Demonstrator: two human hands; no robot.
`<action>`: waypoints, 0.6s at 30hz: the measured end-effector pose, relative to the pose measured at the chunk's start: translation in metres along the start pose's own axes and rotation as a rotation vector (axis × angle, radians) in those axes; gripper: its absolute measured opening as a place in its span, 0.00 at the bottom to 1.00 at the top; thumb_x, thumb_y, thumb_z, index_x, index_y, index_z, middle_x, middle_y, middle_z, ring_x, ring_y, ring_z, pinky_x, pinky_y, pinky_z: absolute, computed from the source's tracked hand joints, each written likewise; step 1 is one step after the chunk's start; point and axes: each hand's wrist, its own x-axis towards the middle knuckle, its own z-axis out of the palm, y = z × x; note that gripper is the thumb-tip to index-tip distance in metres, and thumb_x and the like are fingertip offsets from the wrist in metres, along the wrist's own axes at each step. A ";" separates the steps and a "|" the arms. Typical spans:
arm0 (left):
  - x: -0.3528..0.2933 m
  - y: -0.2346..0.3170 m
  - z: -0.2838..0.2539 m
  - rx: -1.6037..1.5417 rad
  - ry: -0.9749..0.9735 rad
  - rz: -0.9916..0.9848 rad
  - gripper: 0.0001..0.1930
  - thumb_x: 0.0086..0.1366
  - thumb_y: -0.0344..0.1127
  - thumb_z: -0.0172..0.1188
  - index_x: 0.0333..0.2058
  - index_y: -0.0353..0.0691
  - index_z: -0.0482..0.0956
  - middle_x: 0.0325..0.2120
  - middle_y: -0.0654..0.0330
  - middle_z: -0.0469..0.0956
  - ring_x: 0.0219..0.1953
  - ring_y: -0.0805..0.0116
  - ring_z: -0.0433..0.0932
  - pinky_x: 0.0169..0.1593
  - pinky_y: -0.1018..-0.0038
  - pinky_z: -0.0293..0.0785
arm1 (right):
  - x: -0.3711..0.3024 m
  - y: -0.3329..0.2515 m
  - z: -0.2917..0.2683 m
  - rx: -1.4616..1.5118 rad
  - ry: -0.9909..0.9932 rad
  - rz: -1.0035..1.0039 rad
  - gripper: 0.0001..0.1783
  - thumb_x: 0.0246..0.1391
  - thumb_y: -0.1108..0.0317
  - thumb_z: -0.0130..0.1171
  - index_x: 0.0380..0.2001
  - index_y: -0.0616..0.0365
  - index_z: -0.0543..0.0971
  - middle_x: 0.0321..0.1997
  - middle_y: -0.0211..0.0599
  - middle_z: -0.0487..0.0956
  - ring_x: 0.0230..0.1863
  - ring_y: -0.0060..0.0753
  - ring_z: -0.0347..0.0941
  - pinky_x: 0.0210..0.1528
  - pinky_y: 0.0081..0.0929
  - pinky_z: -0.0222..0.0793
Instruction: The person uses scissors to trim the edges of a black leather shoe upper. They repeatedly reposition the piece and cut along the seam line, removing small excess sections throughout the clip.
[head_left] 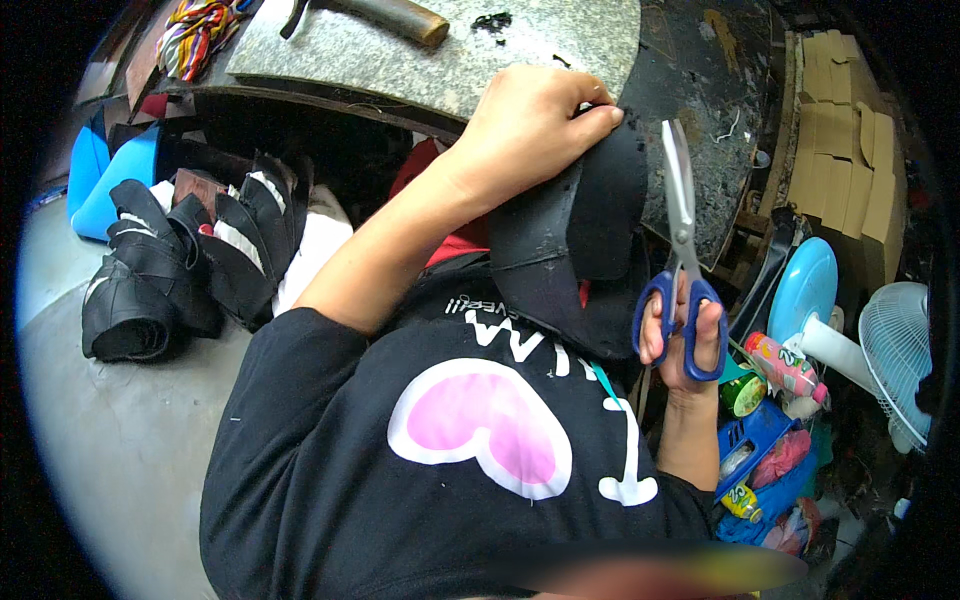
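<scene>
My left hand (pixel 545 115) pinches the upper edge of a bent black piece (pixel 608 205) that looks like leather or stiff fabric, close to the edge of a grey stone slab (pixel 470 75). The piece hangs down over my lap, and a small red spot shows near its lower part. To the right of it, my right hand (pixel 690 350) has its fingers in the blue handle loops of a pair of scissors (pixel 680 205). The scissors stand upright, apart from the black piece, with their metal blades nearly together and pointing away from me.
A wooden tool handle (pixel 395 18) lies on the slab, beside colourful threads (pixel 200 38). Left stand bundled black pieces (pixel 135 300) and a blue container (pixel 115 180). Cardboard boxes (pixel 840 150), a fan (pixel 893 340), a pink bottle (pixel 782 366) and a blue basket (pixel 755 430) are right.
</scene>
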 end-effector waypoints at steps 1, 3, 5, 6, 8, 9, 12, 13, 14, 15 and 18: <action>0.002 0.000 -0.001 0.077 0.003 0.028 0.14 0.59 0.41 0.60 0.36 0.35 0.82 0.24 0.49 0.80 0.27 0.64 0.81 0.34 0.72 0.75 | -0.001 0.000 0.000 -0.026 -0.034 0.022 0.41 0.48 0.28 0.50 0.34 0.63 0.68 0.14 0.32 0.68 0.13 0.23 0.66 0.16 0.17 0.66; 0.007 0.001 0.000 0.105 -0.001 0.021 0.15 0.61 0.41 0.58 0.34 0.33 0.82 0.24 0.46 0.79 0.28 0.56 0.82 0.34 0.69 0.75 | -0.001 0.002 0.001 -0.053 -0.079 0.045 0.40 0.49 0.28 0.50 0.34 0.63 0.68 0.14 0.33 0.68 0.13 0.23 0.66 0.16 0.17 0.66; 0.008 0.000 0.001 0.104 0.005 0.006 0.15 0.62 0.41 0.57 0.34 0.32 0.81 0.25 0.45 0.79 0.29 0.55 0.82 0.35 0.68 0.75 | -0.001 0.002 0.003 0.020 -0.084 0.084 0.41 0.48 0.28 0.50 0.32 0.64 0.69 0.15 0.35 0.69 0.13 0.24 0.66 0.16 0.18 0.66; 0.008 -0.001 0.001 0.078 0.010 0.002 0.15 0.62 0.41 0.57 0.34 0.32 0.81 0.26 0.45 0.79 0.30 0.55 0.82 0.35 0.68 0.75 | 0.000 0.000 0.003 0.057 -0.092 0.114 0.41 0.47 0.28 0.52 0.32 0.64 0.69 0.16 0.35 0.70 0.13 0.24 0.67 0.17 0.19 0.66; 0.005 -0.001 0.001 0.037 -0.007 -0.027 0.16 0.63 0.41 0.56 0.35 0.31 0.80 0.27 0.44 0.79 0.31 0.54 0.82 0.36 0.68 0.75 | 0.001 -0.002 0.003 0.128 -0.104 0.149 0.42 0.45 0.26 0.52 0.31 0.64 0.69 0.16 0.35 0.70 0.13 0.25 0.67 0.16 0.19 0.67; 0.004 -0.001 0.001 0.023 -0.004 -0.019 0.16 0.63 0.41 0.56 0.35 0.31 0.80 0.27 0.44 0.79 0.31 0.54 0.82 0.36 0.68 0.75 | 0.002 -0.004 0.003 0.127 -0.114 0.157 0.42 0.46 0.26 0.51 0.31 0.64 0.69 0.15 0.35 0.70 0.13 0.25 0.67 0.16 0.19 0.66; 0.001 -0.001 0.002 -0.033 0.010 -0.005 0.16 0.63 0.41 0.55 0.32 0.31 0.80 0.24 0.43 0.78 0.29 0.51 0.81 0.35 0.66 0.75 | 0.005 -0.005 0.005 0.235 -0.142 0.177 0.41 0.49 0.26 0.46 0.31 0.62 0.69 0.12 0.33 0.67 0.10 0.24 0.65 0.14 0.16 0.63; 0.000 0.000 0.003 -0.062 0.022 -0.006 0.16 0.63 0.41 0.54 0.29 0.32 0.80 0.22 0.43 0.76 0.28 0.49 0.79 0.35 0.63 0.75 | 0.006 -0.004 0.006 0.257 -0.116 0.160 0.40 0.50 0.27 0.45 0.30 0.62 0.68 0.11 0.31 0.66 0.09 0.22 0.63 0.13 0.15 0.61; 0.000 0.000 0.005 -0.083 0.038 -0.008 0.16 0.62 0.42 0.54 0.26 0.33 0.80 0.19 0.43 0.75 0.26 0.46 0.78 0.34 0.60 0.74 | 0.007 -0.002 0.007 0.279 -0.090 0.144 0.39 0.51 0.27 0.44 0.29 0.61 0.68 0.11 0.30 0.65 0.09 0.20 0.60 0.11 0.14 0.59; -0.001 0.000 0.006 -0.098 0.028 -0.005 0.16 0.62 0.41 0.54 0.26 0.33 0.80 0.19 0.43 0.75 0.26 0.46 0.78 0.34 0.60 0.74 | 0.009 -0.001 0.008 0.309 -0.068 0.129 0.38 0.52 0.28 0.43 0.28 0.60 0.67 0.10 0.28 0.64 0.08 0.18 0.58 0.10 0.14 0.57; -0.001 -0.001 0.008 -0.113 0.029 -0.008 0.16 0.62 0.40 0.53 0.27 0.32 0.80 0.20 0.42 0.76 0.27 0.45 0.78 0.35 0.61 0.75 | 0.016 0.004 0.010 0.333 0.030 0.125 0.37 0.53 0.29 0.44 0.28 0.60 0.67 0.09 0.24 0.63 0.07 0.16 0.57 0.10 0.12 0.56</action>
